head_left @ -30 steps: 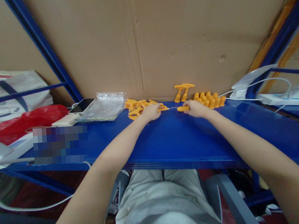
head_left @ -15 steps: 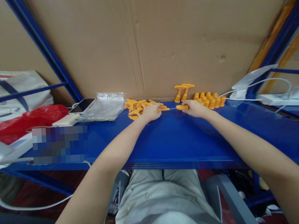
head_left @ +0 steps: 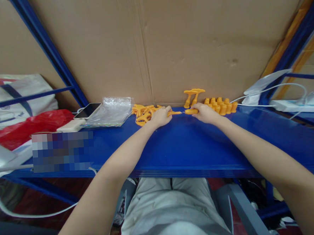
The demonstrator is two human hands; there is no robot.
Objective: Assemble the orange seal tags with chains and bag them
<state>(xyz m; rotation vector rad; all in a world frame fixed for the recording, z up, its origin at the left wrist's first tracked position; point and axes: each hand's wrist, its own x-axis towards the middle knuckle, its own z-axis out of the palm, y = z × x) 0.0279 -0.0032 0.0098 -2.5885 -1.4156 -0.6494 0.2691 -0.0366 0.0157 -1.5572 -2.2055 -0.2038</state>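
With the fingers of our left hand (head_left: 162, 116) pinched round the orange spiral piece (head_left: 176, 113) and those of our right (head_left: 204, 112) round the orange sleeve (head_left: 191, 112), near each other at the blue desk (head_left: 185, 144), we do best aligning both.

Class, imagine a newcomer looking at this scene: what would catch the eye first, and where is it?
At the centre of the blue tabletop, the left hand holds an orange spiral piece pointing towards an orange sleeve in the right hand. Just right of them stand rows of orange cup-like pieces. At far left, a red bag stands out.
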